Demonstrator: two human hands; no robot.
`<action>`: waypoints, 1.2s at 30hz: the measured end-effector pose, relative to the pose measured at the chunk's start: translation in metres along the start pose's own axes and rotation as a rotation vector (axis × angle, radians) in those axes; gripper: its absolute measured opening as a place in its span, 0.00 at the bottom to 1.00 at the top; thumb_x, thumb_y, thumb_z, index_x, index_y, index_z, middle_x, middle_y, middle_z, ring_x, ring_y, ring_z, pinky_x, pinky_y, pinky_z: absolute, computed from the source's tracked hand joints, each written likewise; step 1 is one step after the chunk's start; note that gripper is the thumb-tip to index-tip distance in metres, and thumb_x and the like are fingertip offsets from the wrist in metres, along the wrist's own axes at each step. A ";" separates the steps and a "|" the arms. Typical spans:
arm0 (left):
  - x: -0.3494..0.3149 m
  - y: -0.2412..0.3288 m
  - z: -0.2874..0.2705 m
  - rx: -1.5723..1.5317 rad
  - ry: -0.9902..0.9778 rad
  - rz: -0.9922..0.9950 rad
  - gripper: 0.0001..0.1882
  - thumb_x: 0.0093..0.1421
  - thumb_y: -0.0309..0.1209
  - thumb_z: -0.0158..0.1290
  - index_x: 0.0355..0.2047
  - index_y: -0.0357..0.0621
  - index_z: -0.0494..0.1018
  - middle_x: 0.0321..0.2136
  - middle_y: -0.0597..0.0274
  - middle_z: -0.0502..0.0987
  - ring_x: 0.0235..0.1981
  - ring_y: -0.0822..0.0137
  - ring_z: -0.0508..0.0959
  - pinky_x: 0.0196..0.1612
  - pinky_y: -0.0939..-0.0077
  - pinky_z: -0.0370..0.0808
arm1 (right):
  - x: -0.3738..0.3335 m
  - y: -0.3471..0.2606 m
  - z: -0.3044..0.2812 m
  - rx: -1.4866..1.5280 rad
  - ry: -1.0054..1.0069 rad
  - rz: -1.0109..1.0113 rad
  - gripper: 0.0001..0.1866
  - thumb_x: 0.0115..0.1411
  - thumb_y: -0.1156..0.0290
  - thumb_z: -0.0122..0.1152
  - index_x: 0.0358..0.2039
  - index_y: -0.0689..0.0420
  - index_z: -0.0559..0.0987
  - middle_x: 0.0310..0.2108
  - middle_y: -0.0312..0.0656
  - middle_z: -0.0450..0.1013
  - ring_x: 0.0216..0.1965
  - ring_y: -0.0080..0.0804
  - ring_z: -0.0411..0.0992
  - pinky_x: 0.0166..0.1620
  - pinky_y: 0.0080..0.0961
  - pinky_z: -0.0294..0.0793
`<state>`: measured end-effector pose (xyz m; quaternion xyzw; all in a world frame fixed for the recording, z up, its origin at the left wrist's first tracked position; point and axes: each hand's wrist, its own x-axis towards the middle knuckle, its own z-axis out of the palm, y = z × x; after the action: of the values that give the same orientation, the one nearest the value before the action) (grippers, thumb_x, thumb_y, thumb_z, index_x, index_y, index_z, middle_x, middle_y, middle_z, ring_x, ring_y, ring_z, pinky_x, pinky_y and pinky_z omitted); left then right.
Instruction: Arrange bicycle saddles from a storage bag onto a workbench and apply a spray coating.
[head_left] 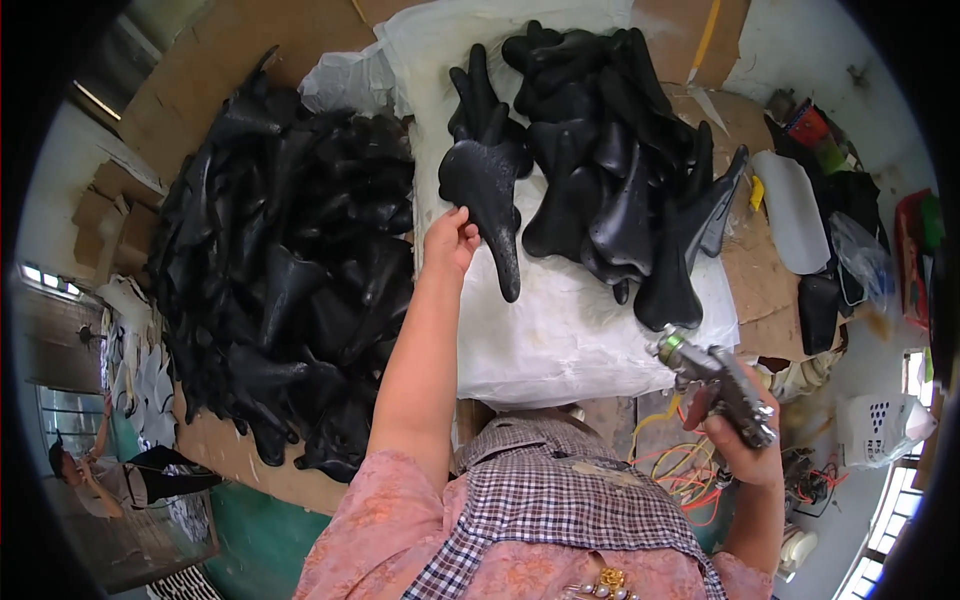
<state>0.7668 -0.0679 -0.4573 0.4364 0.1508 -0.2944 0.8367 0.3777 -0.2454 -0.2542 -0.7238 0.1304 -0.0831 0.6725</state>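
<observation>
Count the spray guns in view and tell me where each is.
1: a spray gun, gripped in the person's right hand. Others may be hidden.

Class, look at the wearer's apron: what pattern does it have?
The apron is checked, dark and white, as the head view shows.

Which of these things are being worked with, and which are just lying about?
Being worked with, apparently:
silver spray gun, in the right hand
black piece, by the left hand
white sheet below

Lying about, it seems:
pale oblong panel
clear plastic bag
</observation>
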 end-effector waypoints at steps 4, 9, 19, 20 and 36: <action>-0.003 -0.006 -0.008 -0.112 0.091 0.045 0.03 0.60 0.28 0.49 0.34 0.47 0.67 0.21 0.68 0.69 0.17 0.74 0.68 0.18 0.82 0.65 | -0.015 0.004 -0.012 0.029 0.010 -0.105 0.33 0.51 0.72 0.62 0.57 0.63 0.61 0.31 0.42 0.71 0.31 0.26 0.70 0.36 0.23 0.70; 0.009 0.003 -0.008 -0.252 0.135 0.095 0.03 0.59 0.25 0.50 0.29 0.45 0.67 0.19 0.66 0.68 0.18 0.71 0.69 0.18 0.80 0.65 | -0.007 0.021 -0.006 -0.119 -0.119 0.081 0.32 0.52 0.73 0.62 0.57 0.62 0.62 0.28 0.39 0.71 0.30 0.24 0.70 0.36 0.21 0.70; 0.034 0.176 -0.024 -0.337 -0.088 0.631 0.06 0.57 0.23 0.48 0.24 0.48 0.67 0.24 0.67 0.72 0.25 0.67 0.75 0.27 0.77 0.74 | 0.072 0.009 0.044 -0.164 -0.089 0.208 0.31 0.52 0.76 0.62 0.56 0.61 0.63 0.32 0.36 0.71 0.34 0.19 0.68 0.39 0.18 0.68; 0.056 0.173 -0.039 -0.188 -0.145 0.644 0.05 0.57 0.24 0.47 0.25 0.49 0.67 0.25 0.68 0.71 0.26 0.68 0.75 0.27 0.76 0.74 | 0.081 0.009 0.052 -0.170 -0.071 0.211 0.30 0.52 0.76 0.62 0.56 0.61 0.63 0.32 0.36 0.71 0.34 0.19 0.68 0.39 0.18 0.68; 0.137 0.031 -0.028 0.689 -0.216 0.027 0.19 0.51 0.23 0.49 0.46 0.38 0.71 0.38 0.60 0.75 0.41 0.67 0.73 0.46 0.75 0.67 | 0.140 -0.023 0.080 -0.085 0.046 0.026 0.34 0.53 0.72 0.62 0.59 0.64 0.59 0.37 0.43 0.70 0.35 0.26 0.70 0.39 0.23 0.71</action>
<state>0.8934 -0.0814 -0.5235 0.6610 -0.0526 -0.3613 0.6555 0.5365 -0.2101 -0.2452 -0.7480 0.1586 -0.0852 0.6389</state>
